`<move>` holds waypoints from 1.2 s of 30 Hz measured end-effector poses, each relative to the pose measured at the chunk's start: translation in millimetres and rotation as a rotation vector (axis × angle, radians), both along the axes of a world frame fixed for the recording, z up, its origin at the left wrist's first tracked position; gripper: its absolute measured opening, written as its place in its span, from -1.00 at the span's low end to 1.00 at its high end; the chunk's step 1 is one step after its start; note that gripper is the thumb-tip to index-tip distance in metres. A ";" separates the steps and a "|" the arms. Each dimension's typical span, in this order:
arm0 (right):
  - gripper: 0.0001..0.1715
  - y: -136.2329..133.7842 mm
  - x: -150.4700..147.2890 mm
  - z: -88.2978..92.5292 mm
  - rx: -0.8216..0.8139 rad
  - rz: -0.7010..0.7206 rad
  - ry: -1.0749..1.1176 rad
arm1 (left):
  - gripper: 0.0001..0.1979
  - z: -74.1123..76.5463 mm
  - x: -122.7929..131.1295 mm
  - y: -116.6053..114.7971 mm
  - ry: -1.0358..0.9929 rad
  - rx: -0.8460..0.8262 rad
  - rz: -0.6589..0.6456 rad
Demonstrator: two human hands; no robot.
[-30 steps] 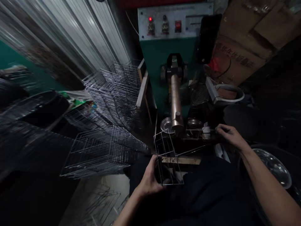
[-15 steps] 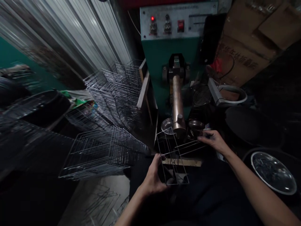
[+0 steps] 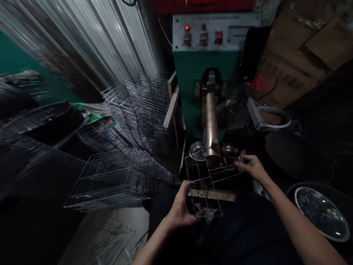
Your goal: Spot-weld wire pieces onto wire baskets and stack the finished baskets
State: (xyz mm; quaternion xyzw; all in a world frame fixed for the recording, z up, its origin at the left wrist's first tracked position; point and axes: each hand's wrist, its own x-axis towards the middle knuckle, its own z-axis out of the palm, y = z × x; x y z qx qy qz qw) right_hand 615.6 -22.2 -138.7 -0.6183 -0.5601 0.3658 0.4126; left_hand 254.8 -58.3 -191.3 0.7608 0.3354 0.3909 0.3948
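Note:
My left hand (image 3: 181, 209) is closed on the left side of a wire frame (image 3: 204, 183), a small grid of thin metal rods held in front of my lap. My right hand (image 3: 251, 167) pinches the far ends of thin wire rods (image 3: 224, 172) that run from the frame out to the right. Just beyond the frame, a copper-coloured cylindrical arm (image 3: 211, 125) juts from a green machine (image 3: 187, 81). Under its end sit a shallow metal bowl (image 3: 196, 150) and a second metal bowl (image 3: 231, 151). How the rods meet the frame is too dark to tell.
Stacked wire racks (image 3: 118, 176) stand close on my left, with more wire racks (image 3: 138, 106) behind. A wooden strip (image 3: 216, 195) lies below the frame. To the right are a round clear-rimmed dish (image 3: 321, 213), a dark round pan (image 3: 295, 154) and cardboard boxes (image 3: 286, 77).
The view has shifted, so the machine sits slightly lower and farther right. My right hand and the rod ends are a little farther right. Both hands keep their hold.

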 end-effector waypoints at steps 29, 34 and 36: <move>-0.24 15.0 7.3 -4.5 0.021 0.002 -0.006 | -0.02 -10.1 8.2 16.1 -0.059 -0.012 -0.009; -0.28 14.4 7.9 -4.7 0.035 0.009 0.001 | -0.09 1.4 10.3 16.9 -0.070 -0.014 -0.021; -0.29 14.2 7.3 -3.4 0.026 0.005 0.003 | -0.10 4.5 10.7 17.3 -0.056 -0.028 -0.023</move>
